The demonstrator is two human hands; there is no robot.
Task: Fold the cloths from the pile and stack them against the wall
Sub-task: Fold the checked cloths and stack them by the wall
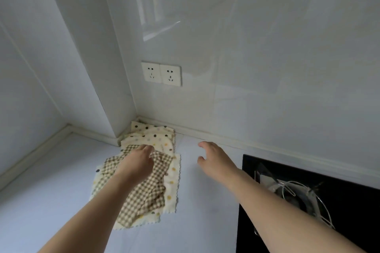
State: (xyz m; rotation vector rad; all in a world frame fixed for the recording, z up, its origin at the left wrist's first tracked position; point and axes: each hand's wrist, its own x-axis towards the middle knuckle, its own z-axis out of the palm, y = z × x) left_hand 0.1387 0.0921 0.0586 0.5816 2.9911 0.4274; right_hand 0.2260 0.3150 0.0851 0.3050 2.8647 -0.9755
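**Gingham on top: the left hand goes for the first cloth**

Brown-and-cream checked, the crumpled gingham cloth [144, 187] lies uppermost on the pile, at about seven o'clock in the head view, spread over a cream polka-dot cloth [171, 183] lying flat on the pale surface [41, 211]. More dotted cream cloths [152, 135] sit at its twelve o'clock, tucked into the corner against the glossy white wall [246, 68], probably because that is where the stack belongs.

The left hand [137, 162] rests on the gingham, fingers curled down into its far edge; whether it has pinched the fabric I cannot tell. The right hand [213, 156], at the pile's three o'clock, hovers with fingers loosely spread and holds nothing, likely ready to take a corner. A black glass hob [349, 222] lies at five o'clock, well apart from the cloths.
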